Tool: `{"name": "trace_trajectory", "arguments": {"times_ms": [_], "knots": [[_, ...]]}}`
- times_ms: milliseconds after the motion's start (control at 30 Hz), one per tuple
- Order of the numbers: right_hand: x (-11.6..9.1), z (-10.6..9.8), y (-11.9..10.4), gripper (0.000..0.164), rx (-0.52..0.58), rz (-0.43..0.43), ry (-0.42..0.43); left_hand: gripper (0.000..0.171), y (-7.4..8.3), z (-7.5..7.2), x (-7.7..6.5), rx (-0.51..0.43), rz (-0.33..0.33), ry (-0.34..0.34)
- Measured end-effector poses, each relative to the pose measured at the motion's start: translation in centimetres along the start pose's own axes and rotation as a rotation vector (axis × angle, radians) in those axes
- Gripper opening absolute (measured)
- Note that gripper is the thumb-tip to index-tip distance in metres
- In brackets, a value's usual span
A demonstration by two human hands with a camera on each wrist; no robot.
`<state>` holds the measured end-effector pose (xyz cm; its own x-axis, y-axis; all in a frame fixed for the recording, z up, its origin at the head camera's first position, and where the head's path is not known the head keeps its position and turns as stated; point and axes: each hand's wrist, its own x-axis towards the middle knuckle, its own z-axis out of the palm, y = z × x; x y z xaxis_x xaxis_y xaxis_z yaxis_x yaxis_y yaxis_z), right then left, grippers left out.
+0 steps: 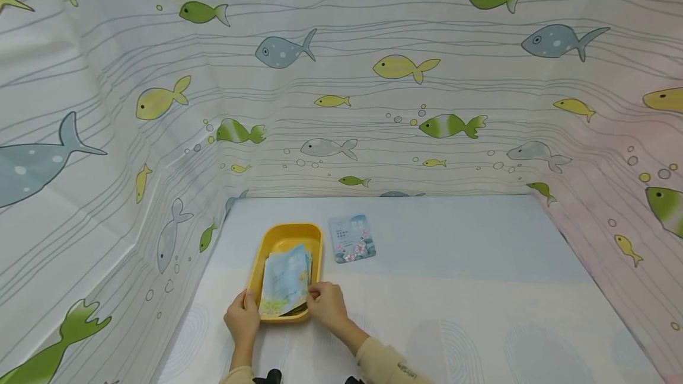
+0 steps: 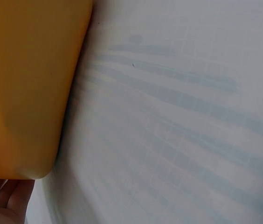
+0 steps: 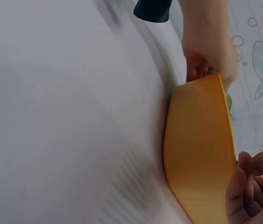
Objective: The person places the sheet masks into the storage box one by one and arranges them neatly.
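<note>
A yellow rectangular tray (image 1: 293, 230) sits at the front left of the table in the head view. Inside it lies a stack of flat sheet-mask packets, the top one a light blue packet (image 1: 286, 277) with yellow flowers along its bottom. My left hand (image 1: 242, 316) grips the tray's near left side, and its fingers (image 2: 17, 198) show by the tray's end in the left wrist view. My right hand (image 1: 328, 307) reaches over the opposite rim, thumb and forefinger pinching the packet's right edge. In the right wrist view those fingertips (image 3: 244, 164) stand close at the rim.
Another blue packet (image 1: 353, 239) with pink flowers lies flat just right of the tray's far end. A white sheet (image 1: 331, 123) printed with fish rises behind and along both sides of the pale table (image 1: 453, 277).
</note>
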<state>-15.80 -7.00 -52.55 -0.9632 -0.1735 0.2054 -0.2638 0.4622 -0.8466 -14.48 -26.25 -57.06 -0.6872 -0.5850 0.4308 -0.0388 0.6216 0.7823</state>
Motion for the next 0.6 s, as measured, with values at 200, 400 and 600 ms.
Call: {"name": "trace_trajectory", "arguments": {"times_ms": [200,400,600], "knots": [[0.0,0.5,0.1,0.013,-0.073,-0.012,-0.010,0.022,0.1,-0.1,0.1,0.006,-0.009,0.000],[0.1,1.1,0.0,0.009,-0.096,-0.022,-0.012,0.023,0.2,-0.1,0.1,0.003,-0.040,-0.012],[0.0,1.5,0.1,0.007,-0.140,-0.034,-0.023,0.023,0.1,-0.1,0.1,0.009,-0.062,-0.025]]}}
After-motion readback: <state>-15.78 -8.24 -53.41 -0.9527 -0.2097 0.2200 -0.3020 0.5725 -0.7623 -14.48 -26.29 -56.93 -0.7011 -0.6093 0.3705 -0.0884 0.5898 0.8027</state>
